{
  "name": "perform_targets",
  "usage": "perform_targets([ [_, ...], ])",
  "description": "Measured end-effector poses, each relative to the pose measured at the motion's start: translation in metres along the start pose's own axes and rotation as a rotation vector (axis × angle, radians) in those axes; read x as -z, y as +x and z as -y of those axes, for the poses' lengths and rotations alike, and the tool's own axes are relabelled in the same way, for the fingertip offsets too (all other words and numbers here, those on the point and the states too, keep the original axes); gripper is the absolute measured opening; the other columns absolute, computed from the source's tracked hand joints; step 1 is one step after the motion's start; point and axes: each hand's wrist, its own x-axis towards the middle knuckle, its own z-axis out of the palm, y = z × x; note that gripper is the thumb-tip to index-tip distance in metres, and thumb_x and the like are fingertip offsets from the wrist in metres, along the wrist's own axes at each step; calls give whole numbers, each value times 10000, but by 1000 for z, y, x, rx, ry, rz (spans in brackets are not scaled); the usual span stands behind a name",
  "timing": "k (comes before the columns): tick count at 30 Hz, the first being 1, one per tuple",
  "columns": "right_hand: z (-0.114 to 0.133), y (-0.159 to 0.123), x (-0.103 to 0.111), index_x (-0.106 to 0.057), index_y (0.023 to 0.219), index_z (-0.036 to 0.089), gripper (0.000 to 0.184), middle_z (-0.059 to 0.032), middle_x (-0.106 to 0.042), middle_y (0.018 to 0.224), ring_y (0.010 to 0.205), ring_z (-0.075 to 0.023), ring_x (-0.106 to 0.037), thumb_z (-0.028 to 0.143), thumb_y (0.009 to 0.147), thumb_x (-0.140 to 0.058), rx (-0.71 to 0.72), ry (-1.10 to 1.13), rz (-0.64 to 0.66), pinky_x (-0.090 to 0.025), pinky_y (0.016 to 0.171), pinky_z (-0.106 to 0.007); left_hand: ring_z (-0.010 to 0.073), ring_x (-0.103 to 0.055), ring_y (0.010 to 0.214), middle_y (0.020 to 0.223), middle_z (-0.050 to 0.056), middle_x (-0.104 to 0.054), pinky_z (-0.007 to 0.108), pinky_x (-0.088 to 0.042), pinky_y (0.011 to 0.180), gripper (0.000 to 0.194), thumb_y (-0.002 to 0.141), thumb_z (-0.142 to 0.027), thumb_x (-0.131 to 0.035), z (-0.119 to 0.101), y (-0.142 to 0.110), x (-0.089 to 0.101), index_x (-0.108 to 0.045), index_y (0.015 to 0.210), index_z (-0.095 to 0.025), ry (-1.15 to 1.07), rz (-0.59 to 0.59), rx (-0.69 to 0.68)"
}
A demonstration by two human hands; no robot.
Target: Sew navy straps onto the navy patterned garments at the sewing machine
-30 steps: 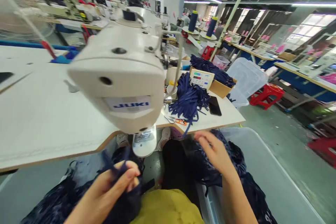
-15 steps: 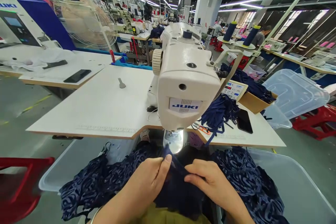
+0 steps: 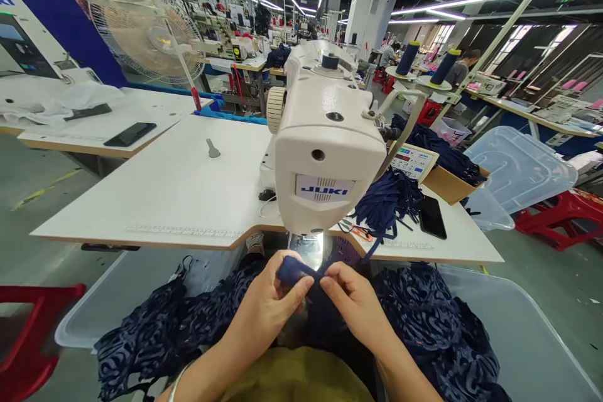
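Both hands pinch a piece of dark navy fabric (image 3: 296, 269) just in front of the sewing machine (image 3: 330, 144). My left hand (image 3: 271, 301) has its thumb stretched over the fabric, with the fingers curled beneath. Close beside it, my right hand (image 3: 353, 298) grips the cloth between thumb and fingertips. The lit needle area (image 3: 308, 248) lies right behind the fabric; the needle itself is hidden. Part of the cloth hangs dark below the hands. Patterned navy garments are heaped to the left (image 3: 155, 326) and to the right (image 3: 433, 314).
Navy strips (image 3: 389, 201), orange-handled snips (image 3: 360, 232) and a phone (image 3: 432, 217) lie on the right of the white table (image 3: 179, 182). A grey metal piece (image 3: 213, 149) rests on its left. Clear bins (image 3: 522, 326) stand below. Red stools (image 3: 560, 220) flank the station.
My hands have come closer together, the right moving left and up. The fabric has been raised and folded between the fingertips. The view has shifted slightly.
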Motion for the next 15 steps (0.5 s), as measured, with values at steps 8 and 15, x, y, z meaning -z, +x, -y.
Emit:
perform_targets([
  [8,10,28,5,-507,743,194,278,45,-462,648,620,-107,-429,417,906,-471,-25,-248,-21,-330,597,-217,192,-608,1051,1114,98,-649,320,-476,932,261,899,-195,-556,16,6,16,-558,1158,-165,950,-416,-913],
  [15,-7,39,16,-458,859,210,179,62,-416,660,606,-104,-414,379,892,-505,-14,-105,-35,-341,587,-214,182,-545,1185,1234,104,-626,331,-382,993,241,935,-164,-462,27,13,18,-572,1147,-132,1152,-222,-970],
])
